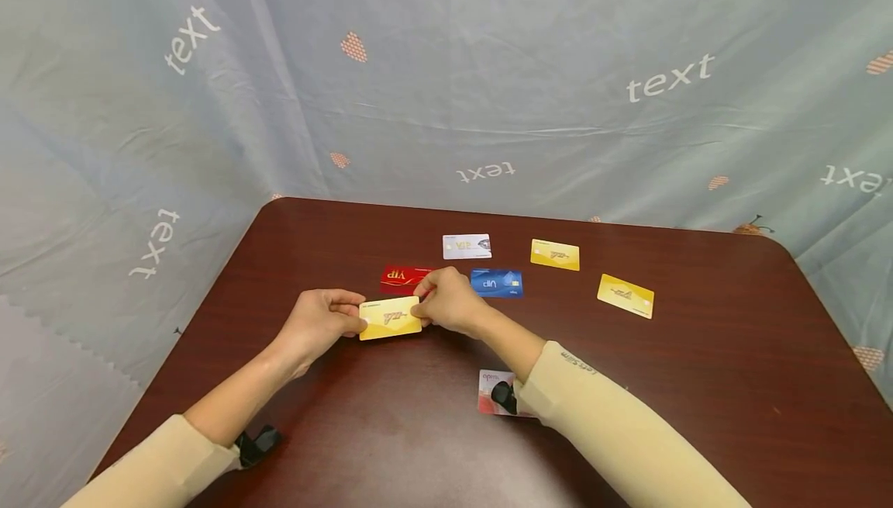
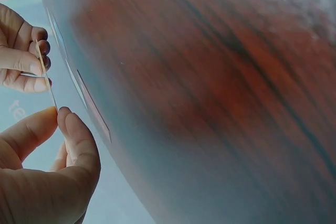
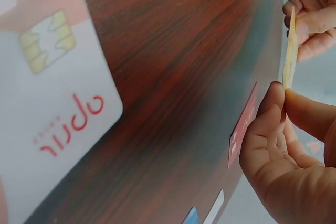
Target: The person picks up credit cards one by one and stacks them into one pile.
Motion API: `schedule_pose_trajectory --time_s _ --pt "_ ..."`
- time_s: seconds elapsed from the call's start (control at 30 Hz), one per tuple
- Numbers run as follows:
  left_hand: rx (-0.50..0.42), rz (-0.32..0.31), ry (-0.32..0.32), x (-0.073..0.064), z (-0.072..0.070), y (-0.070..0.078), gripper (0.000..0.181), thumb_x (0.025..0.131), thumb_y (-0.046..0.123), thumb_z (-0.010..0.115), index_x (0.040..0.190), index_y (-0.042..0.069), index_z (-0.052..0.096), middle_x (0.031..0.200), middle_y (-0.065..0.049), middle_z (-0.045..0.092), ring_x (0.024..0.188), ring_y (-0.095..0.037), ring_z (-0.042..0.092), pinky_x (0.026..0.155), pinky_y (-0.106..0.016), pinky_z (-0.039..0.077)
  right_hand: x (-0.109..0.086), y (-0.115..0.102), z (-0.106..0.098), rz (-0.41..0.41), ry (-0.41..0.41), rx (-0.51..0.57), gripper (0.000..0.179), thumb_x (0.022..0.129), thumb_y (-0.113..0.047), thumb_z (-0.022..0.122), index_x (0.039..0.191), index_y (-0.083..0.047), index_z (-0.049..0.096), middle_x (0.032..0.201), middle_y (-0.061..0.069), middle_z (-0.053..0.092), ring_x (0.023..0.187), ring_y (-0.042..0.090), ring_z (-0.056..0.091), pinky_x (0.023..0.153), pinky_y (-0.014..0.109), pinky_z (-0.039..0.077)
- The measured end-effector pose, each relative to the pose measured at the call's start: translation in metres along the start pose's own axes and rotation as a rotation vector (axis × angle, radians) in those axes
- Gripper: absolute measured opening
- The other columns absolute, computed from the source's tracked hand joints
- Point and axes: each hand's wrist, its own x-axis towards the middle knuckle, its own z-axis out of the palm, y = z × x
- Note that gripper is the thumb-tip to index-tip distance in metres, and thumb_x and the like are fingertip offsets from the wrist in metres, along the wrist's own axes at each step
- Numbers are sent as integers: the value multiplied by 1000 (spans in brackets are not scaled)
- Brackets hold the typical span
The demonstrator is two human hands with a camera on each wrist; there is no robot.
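Left hand (image 1: 314, 323) and right hand (image 1: 449, 302) are pinching one yellow card (image 1: 389, 318) by opposite short ends, long axis running left to right between them. Red card (image 1: 401, 279) is lying just on its far side.

pale glare on the table (image 1: 418, 438); left wrist view hazy, soft.

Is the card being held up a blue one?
No, the held card is yellow, and the blue card lies flat on the table.

Held yellow card (image 1: 388, 318) has room nearside; red card (image 1: 399, 279) lies beyond.
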Motion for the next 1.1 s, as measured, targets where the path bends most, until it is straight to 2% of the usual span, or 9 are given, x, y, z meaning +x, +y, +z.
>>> schedule_pose_trajectory --time_s 0.23,0.4,0.67,0.83,1.1 --pt "-30 1 -15 -3 4 4 45 89 -5 77 131 -13 63 102 -17 69 83 -20 69 76 -28 62 -7 5 -8 -37 -14 44 13 91 3 77 100 8 68 72 11 69 64 24 69 59 26 57" --pt "-51 3 -23 -5 7 7 44 88 -4 77 130 -12 65 100 -15 68 83 -20 69 76 -28 62 -13 7 -14 -50 -25 61 14 91 3 77 100 8 68 72 12 69 64 25 69 57 24 55" --pt "-81 1 -53 -6 14 11 43 88 -4 77 129 -11 65 98 -15 70 83 -21 68 76 -29 61 -22 12 -23 -32 -34 74 13 92 0 77 98 6 68 71 11 69 64 25 68 60 28 57" --pt "-97 3 -73 -8 19 14 43 87 -4 78 127 -11 66 97 -14 70 83 -21 67 77 -30 61 -29 18 -28 -24 -53 124 15 92 0 77 102 8 68 73 11 70 64 21 67 61 27 57" --pt "-103 9 -94 -12 28 17 40 86 -4 78 124 -10 69 92 -12 70 81 -22 67 76 -30 61 -39 27 -36 -17 -53 167 17 92 -1 78 104 6 69 74 8 70 66 21 70 66 33 62"
